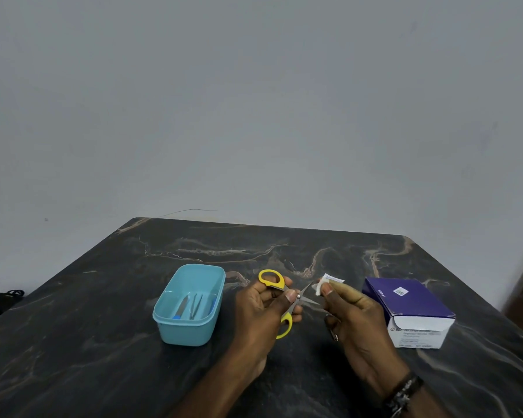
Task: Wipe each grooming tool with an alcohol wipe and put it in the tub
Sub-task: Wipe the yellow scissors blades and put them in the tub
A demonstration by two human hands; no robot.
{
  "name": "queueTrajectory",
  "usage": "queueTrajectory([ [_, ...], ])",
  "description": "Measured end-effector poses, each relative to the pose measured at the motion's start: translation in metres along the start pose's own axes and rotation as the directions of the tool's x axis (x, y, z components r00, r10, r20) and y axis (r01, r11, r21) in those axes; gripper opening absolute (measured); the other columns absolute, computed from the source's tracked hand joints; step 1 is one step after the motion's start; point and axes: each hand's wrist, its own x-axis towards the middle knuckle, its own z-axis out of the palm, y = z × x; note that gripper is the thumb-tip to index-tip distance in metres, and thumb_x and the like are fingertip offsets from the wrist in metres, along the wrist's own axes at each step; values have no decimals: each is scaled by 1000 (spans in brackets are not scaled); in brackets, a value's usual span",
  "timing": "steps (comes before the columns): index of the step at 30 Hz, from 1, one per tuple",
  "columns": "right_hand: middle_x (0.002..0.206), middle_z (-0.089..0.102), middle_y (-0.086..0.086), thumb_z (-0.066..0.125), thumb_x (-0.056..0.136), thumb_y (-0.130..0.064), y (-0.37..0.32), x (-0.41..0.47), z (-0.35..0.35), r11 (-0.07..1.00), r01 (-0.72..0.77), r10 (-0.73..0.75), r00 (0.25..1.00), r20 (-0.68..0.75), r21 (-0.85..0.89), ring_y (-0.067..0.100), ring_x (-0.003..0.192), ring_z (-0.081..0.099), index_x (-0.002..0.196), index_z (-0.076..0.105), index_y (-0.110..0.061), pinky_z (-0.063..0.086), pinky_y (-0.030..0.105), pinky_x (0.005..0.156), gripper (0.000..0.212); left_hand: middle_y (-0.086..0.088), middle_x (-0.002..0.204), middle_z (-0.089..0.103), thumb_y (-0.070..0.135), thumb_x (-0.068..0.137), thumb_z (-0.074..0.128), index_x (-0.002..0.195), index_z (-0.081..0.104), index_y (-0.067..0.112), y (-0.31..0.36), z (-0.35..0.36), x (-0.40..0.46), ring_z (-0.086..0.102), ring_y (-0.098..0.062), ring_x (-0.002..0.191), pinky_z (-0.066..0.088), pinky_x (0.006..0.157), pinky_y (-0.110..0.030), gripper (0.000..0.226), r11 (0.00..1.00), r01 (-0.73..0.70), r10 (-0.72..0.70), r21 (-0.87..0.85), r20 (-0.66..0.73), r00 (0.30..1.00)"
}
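With the left hand (263, 309) gripping the small yellow-handled steel scissors (284, 300) blades apart beside the light-blue plastic tub (175, 327), the right hand (351, 315), pinching the white alcohol wipe (320, 286), should probably stroke each blade pivot-to-tip.

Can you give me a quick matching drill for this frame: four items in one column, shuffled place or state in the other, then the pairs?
Items:
1. scissors
2. alcohol wipe
3. tub
4. swab box

Place or state:
A. on the table at the far right, purple top
B. held in the left hand, blades apart
C. pinched in the right hand at a blade tip
D. on the table left of the hands, tools already inside

Pairs: 1-B, 2-C, 3-D, 4-A
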Motion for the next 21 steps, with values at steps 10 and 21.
queueTrajectory([
  [10, 74, 70, 6, 61, 89, -5, 3, -2, 5, 997, -80, 80, 993, 85, -2, 12, 63, 49, 93, 76, -4, 34, 27, 59, 16, -11, 73, 72, -4, 85, 65, 92, 66, 5, -2, 1, 0, 68, -25, 65, 60, 66, -38, 11, 1000, -9, 9, 1, -2, 1000],
  [21, 76, 72, 9, 70, 81, -13, 8, -4, 5, 986, 12, 6, 994, 107, -167, 25, 71, 42, 90, 78, -7, 36, 27, 56, 13, -11, 71, 71, -6, 86, 63, 88, 64, 4, -5, 2, -2, 67, -19, 59, 59, 58, -32, 10, 997, -17, 16, 70, 19, 1000],
])
